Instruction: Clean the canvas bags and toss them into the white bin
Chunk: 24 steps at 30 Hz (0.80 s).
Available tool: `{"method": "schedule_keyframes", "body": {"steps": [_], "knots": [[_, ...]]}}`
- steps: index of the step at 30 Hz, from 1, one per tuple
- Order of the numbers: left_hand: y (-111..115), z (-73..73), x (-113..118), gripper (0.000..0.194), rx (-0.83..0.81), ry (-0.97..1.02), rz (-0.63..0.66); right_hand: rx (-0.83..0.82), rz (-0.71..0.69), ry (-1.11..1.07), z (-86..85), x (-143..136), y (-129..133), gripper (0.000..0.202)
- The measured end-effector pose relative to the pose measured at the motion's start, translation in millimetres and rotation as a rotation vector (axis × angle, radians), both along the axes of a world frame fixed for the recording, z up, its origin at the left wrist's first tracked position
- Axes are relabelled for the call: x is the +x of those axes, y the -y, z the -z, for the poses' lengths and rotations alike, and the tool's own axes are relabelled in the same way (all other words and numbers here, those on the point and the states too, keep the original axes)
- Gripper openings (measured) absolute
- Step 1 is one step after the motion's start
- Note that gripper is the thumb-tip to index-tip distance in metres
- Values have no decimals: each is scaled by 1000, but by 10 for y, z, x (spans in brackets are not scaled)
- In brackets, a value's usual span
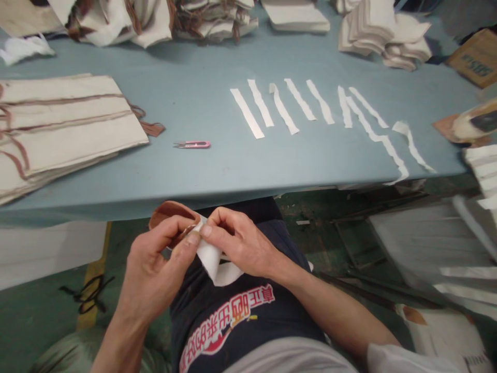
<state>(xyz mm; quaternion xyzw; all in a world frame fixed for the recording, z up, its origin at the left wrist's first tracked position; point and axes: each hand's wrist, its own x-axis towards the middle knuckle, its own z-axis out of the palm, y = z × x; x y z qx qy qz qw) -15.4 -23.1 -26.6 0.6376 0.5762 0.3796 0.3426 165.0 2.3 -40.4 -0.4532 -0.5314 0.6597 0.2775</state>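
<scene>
Over my lap, just below the table's front edge, both hands meet at a small piece with a brown leather part (171, 209) and a white fabric strip (212, 259). My left hand (161, 256) pinches the leather's edge together with the strip between thumb and fingers. My right hand (238, 238) is closed too, thumb and forefinger pinching the white strip close to my left thumb. The strip's loose end curls down beneath my right hand. Exactly how strip and leather join is hidden by my fingertips.
A blue-green table (174, 176) spans the view. On it lie pink thread snips (194, 145), several white strips (248, 114) and a stack of cream fabric panels with brown trim (77, 124). Fabric piles (368, 31) and a cardboard box (476, 57) line the back and right.
</scene>
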Motion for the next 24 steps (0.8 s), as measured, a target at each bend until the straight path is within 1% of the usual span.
{"method": "schedule_keyframes", "body": {"steps": [2, 4, 7, 9, 10, 12, 14, 17, 20, 24], "knots": [[1, -57, -10, 22, -9, -33, -7, 61, -37, 46, -10, 22, 9, 35], [23, -85, -31, 21, -24, -54, -22, 157, -69, 91, -9, 51, 5, 30], [77, -80, -95, 20, -42, -17, -19, 379, -24, 85, 27, 90, -58, 23], [111, -68, -152, 18, -50, 64, 13, 548, -19, 1, 62, 99, -143, 18], [123, -66, -180, 17, -49, 108, 27, 622, -51, -68, 74, 96, -196, 17], [136, -77, -226, 15, -47, 174, 41, 713, -187, -193, 77, 82, -306, 23], [138, -104, -255, 15, -48, 212, 36, 763, -302, -223, 50, 63, -408, 26], [128, -146, -276, 12, -60, 230, 21, 887, -370, -153, -5, 45, -511, 20], [111, -158, -288, 11, -64, 192, 9, 1067, -372, -83, -22, 43, -549, 17], [90, -135, -285, 12, -67, 131, 11, 1251, -330, 46, -5, 61, -536, 21]]}}
